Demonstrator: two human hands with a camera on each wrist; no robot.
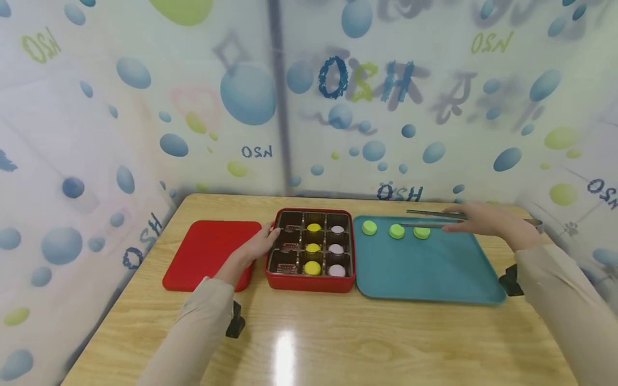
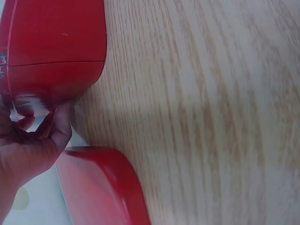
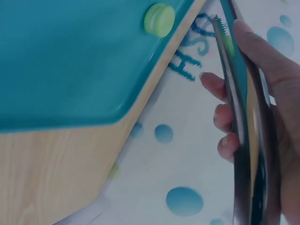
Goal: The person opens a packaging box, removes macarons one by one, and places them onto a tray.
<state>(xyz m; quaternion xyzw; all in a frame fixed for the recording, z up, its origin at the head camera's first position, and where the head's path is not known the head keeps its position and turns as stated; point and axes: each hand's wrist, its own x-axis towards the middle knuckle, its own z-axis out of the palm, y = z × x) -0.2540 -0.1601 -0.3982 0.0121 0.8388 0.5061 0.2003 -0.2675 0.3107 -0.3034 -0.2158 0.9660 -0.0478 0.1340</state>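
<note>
A red box [image 1: 310, 284] with a dark divided insert stands mid-table. Its middle column holds three yellow macarons [image 1: 313, 268], its right column three pale lilac ones [image 1: 336, 249]; only the dark insert shows in the left column. My left hand [image 1: 260, 242] grips the box's left side, fingertips at the rim; the left wrist view shows thumb and bent fingers against the red wall [image 2: 56, 37]. Above the blue tray's [image 1: 425, 273] far right part, my right hand [image 1: 487, 219] holds metal tongs [image 3: 241, 126] with toothed tips, arms apart. Three green macarons [image 1: 397, 231] lie along the tray's far side.
A red lid-like piece [image 1: 210, 252] lies flat left of the box, near my left forearm. The wooden table [image 1: 338, 338] ends at a patterned curtain [image 1: 309, 134] behind and at the sides. The blue tray sits close against the box's right side.
</note>
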